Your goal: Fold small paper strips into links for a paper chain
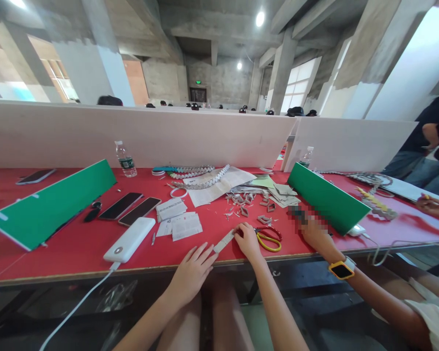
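Observation:
A narrow folded strip of printed paper (224, 242) lies slanted at the table's front edge, between my hands. My left hand (190, 271) is palm down with its fingers stretched out, the fingertips touching the strip's near end. At the far end, the bent fingers of my right hand (247, 241) pinch the strip against the table. Scissors (269, 239) with red and yellow handles lie right beside my right hand. Beyond them are small folded paper pieces (244, 211). Cut paper sheets (186, 225) lie left of the strip.
Woven paper chains (201, 184) and a roll of tape (178, 193) lie farther back. Two phones (139, 211), a white power bank (129, 240) and a bottle (126, 160) are to the left. Green dividers (327, 199) stand either side; another person's watch-wearing arm (336, 263) reaches in from the right.

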The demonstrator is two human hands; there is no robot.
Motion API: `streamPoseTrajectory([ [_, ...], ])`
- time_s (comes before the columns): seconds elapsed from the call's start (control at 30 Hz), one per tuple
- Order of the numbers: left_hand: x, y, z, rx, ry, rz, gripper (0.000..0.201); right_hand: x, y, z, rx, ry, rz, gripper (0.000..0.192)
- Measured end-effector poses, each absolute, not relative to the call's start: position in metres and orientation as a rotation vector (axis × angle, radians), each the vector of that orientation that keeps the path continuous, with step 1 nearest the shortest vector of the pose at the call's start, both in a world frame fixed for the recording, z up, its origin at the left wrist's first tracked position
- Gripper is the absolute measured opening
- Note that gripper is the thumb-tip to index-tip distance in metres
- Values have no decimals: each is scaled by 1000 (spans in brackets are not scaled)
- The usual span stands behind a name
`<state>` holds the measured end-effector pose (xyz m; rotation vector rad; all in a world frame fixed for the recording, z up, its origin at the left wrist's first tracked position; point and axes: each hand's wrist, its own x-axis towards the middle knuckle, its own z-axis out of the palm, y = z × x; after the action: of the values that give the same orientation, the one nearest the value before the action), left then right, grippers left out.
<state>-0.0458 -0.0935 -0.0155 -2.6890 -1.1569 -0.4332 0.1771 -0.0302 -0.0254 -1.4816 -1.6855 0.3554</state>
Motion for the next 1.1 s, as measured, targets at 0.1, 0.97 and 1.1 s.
streamPoseTrajectory([
  [0.1,-47,-94,-17,-2709,-1170,-467,40,177,-31,-25,-1488,-1685,352,14],
  [0.97,-12,-34,-6,-2705,-1560,-771,24,176,-38,-15,-1460,-1854,296,12],
  [1.1,-13,-33,-8,-2733,-1546,-847,23,176,-41,-12,-1434,-1902,302,10],
])
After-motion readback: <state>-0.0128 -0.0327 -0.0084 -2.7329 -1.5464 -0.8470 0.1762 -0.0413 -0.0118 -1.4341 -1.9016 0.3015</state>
